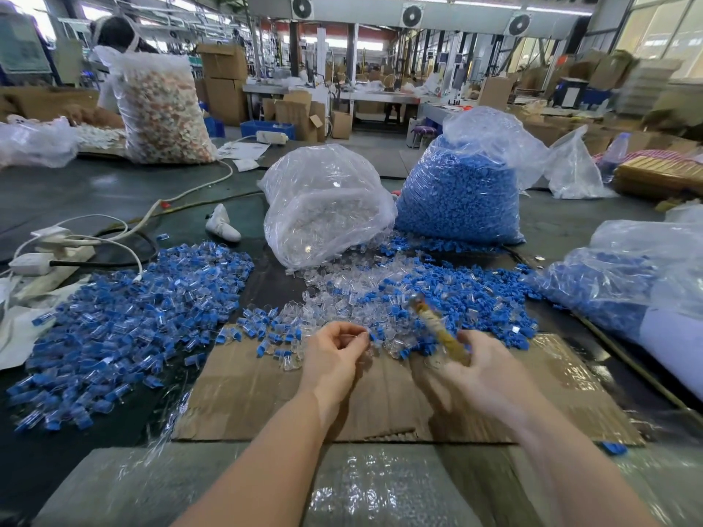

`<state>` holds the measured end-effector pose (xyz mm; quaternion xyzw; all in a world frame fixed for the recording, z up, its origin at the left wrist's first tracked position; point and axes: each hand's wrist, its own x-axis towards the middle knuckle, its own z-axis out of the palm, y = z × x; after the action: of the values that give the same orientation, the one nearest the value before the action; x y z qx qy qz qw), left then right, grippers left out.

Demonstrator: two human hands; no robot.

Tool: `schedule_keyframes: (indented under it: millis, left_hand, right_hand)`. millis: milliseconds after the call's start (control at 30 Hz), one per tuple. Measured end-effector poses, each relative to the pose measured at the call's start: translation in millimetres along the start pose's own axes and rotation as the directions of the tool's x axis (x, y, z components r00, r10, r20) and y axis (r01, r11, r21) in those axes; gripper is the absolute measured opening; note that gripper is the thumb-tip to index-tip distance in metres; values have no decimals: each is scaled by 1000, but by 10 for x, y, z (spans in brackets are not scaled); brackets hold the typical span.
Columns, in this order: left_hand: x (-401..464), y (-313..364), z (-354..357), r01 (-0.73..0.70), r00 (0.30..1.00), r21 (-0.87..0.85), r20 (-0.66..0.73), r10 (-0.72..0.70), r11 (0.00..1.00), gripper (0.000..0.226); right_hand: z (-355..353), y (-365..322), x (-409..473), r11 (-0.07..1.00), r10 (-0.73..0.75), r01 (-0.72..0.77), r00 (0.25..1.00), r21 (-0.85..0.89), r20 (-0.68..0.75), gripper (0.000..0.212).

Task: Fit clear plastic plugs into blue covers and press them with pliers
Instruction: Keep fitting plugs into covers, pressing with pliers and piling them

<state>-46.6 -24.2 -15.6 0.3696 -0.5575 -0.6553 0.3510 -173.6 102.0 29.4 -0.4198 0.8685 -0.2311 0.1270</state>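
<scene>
My left hand [334,355] hovers over a cardboard sheet [247,393], fingers curled, pinching a small clear plastic plug [361,338] at the fingertips. My right hand [471,370] grips the yellow-wrapped handles of the pliers [437,329], which point up and left and are blurred by motion. Loose clear plugs [331,294] and blue covers [475,298] lie mixed just beyond both hands. A large heap of assembled blue-and-clear pieces [125,321] spreads on the left.
A clear bag of plugs [323,207] and a bag of blue covers [460,195] stand behind the pile. More bagged blue parts [624,287] lie right. Power strips and cables [57,252] sit left. A person [114,36] works behind a big bag far left.
</scene>
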Motion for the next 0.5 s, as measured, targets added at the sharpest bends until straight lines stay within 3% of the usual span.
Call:
schedule_keyframes:
  millis: [67, 167, 333, 500]
  left_hand:
    - [26, 18, -4, 33, 999, -70, -10, -34, 997, 7]
    - [59, 6, -13, 22, 999, -38, -48, -24, 999, 7]
    - [117, 24, -37, 31, 996, -57, -80, -36, 998, 6]
    - [146, 49, -65, 34, 991, -59, -124, -41, 998, 11]
  right_hand:
    - [36, -121, -38, 993, -29, 16, 993, 115, 111, 7]
    - [86, -245, -98, 967, -10, -46, 976, 252, 217, 20]
    - [62, -358, -124, 953, 7, -113, 936, 283, 351, 17]
    - [18, -428, -136, 940, -4, -130, 920, 315, 393, 20]
